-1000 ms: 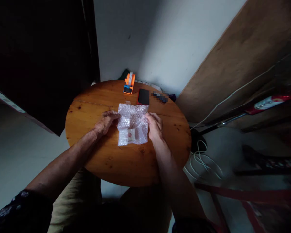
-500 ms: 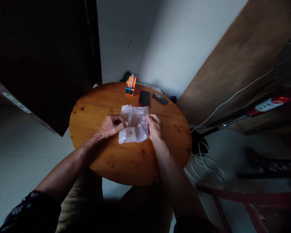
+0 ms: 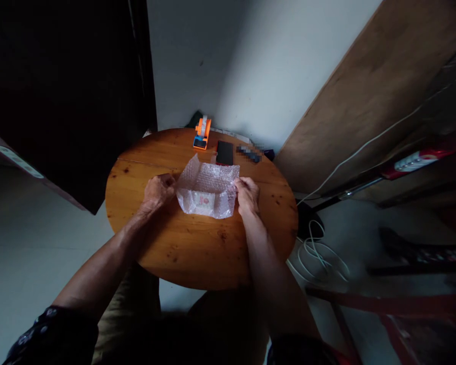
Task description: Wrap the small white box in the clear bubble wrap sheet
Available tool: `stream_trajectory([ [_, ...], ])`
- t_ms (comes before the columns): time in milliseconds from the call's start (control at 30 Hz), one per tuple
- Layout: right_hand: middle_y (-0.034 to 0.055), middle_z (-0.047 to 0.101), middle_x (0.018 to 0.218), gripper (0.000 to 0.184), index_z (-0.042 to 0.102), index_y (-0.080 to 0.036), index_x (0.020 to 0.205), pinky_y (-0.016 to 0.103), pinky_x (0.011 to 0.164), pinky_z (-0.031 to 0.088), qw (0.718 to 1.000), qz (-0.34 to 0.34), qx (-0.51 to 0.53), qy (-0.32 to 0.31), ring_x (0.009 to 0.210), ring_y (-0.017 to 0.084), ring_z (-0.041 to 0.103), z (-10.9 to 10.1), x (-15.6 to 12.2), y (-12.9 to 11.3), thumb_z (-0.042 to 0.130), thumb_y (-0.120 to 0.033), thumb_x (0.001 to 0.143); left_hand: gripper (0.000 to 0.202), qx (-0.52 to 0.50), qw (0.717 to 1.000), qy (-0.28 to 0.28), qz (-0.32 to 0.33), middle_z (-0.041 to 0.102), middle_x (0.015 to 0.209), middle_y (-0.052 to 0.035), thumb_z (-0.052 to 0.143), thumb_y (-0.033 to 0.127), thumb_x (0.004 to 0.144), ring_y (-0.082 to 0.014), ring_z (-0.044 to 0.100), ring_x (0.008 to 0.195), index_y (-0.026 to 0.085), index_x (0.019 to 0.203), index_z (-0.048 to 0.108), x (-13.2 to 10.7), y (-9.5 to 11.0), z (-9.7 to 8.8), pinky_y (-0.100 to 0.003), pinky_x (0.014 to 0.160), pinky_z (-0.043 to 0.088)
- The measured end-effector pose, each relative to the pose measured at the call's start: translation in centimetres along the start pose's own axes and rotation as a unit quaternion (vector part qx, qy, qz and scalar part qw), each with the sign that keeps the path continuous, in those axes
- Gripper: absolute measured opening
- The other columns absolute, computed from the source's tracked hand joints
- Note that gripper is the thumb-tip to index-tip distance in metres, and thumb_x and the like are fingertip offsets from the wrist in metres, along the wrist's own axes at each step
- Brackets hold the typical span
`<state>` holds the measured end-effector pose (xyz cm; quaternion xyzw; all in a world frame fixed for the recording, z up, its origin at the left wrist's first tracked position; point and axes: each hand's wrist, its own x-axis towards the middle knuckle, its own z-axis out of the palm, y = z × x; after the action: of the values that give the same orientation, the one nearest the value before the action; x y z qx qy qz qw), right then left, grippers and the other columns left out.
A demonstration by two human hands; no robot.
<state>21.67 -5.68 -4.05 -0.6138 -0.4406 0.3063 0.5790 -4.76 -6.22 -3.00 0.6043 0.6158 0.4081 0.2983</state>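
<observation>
A sheet of clear bubble wrap lies partly unfolded on the wooden table, its edges standing up. Within its front fold sits a small pale packet with a reddish mark; its exact kind cannot be made out. My left hand is closed in a pinch on the left edge of the wrap. On the opposite side, my right hand pinches the right edge between thumb and fingers.
Along the back of the round wooden table stand an orange tape dispenser, a dark phone-like slab with red edges, and a blurred dark object. A white cable coils on the floor at right.
My left hand has moved left, drawing the wrap's left side outward. The wrap is spread wider, and the packet in it shows more plainly. My right hand still holds the right edge.
</observation>
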Motion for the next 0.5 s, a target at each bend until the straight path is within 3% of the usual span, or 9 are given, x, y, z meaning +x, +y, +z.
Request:
stream_trajectory([
  [100,-0.0018,0.057,0.067,0.024,0.058,-0.021,0.079,0.029,0.063,0.045,0.995,-0.033,-0.088,0.011,0.065,0.017,0.055,-0.5,0.5,0.5,0.055,-0.044,0.071,0.004,0.090,0.996,-0.001,-0.006,0.063,0.067,-0.0036,0.060,0.018,0.065,-0.0197,0.056,0.068,0.021,0.063,0.062,0.0,0.3,-0.5,-0.027,0.062,0.034],
  [200,0.0014,0.063,0.074,0.018,0.060,-0.021,0.082,0.033,0.071,0.047,0.983,-0.064,-0.174,0.015,0.071,0.020,0.059,-0.7,0.6,0.6,0.055,-0.035,0.072,0.006,0.115,0.993,0.008,0.024,0.070,0.084,-0.0080,0.062,0.022,0.069,-0.0246,0.061,0.083,0.020,0.074,0.065,-0.1,0.9,-0.5,-0.031,0.073,0.042],
  [300,0.0054,0.068,0.090,0.022,0.062,-0.021,0.093,0.036,0.079,0.049,0.971,-0.107,-0.212,0.032,0.079,0.021,0.062,-0.7,-0.1,-0.2,0.055,-0.030,0.074,0.018,0.083,0.987,0.035,0.132,0.070,0.099,-0.0099,0.062,0.026,0.072,-0.0279,0.060,0.100,0.019,0.087,0.067,-0.6,1.4,-0.5,-0.037,0.092,0.044],
  [400,0.0083,0.068,0.103,0.024,0.062,-0.021,0.099,0.039,0.087,0.050,0.954,-0.218,-0.200,0.045,0.091,0.023,0.063,-0.4,-1.5,-1.7,0.053,-0.031,0.079,0.027,0.046,0.964,0.000,0.260,0.070,0.107,-0.0104,0.056,0.032,0.078,-0.0284,0.058,0.110,0.018,0.097,0.068,-1.3,1.8,-0.6,-0.040,0.103,0.040],
  [500,0.0074,0.070,0.104,0.024,0.063,-0.023,0.102,0.038,0.091,0.050,0.948,-0.270,-0.155,-0.062,0.098,0.023,0.064,0.1,-3.1,-3.2,0.050,-0.038,0.089,0.038,0.058,0.945,-0.073,0.312,0.068,0.118,-0.0124,0.053,0.037,0.081,-0.0302,0.054,0.120,0.016,0.109,0.068,-1.7,2.1,-0.6,-0.044,0.106,0.038],
])
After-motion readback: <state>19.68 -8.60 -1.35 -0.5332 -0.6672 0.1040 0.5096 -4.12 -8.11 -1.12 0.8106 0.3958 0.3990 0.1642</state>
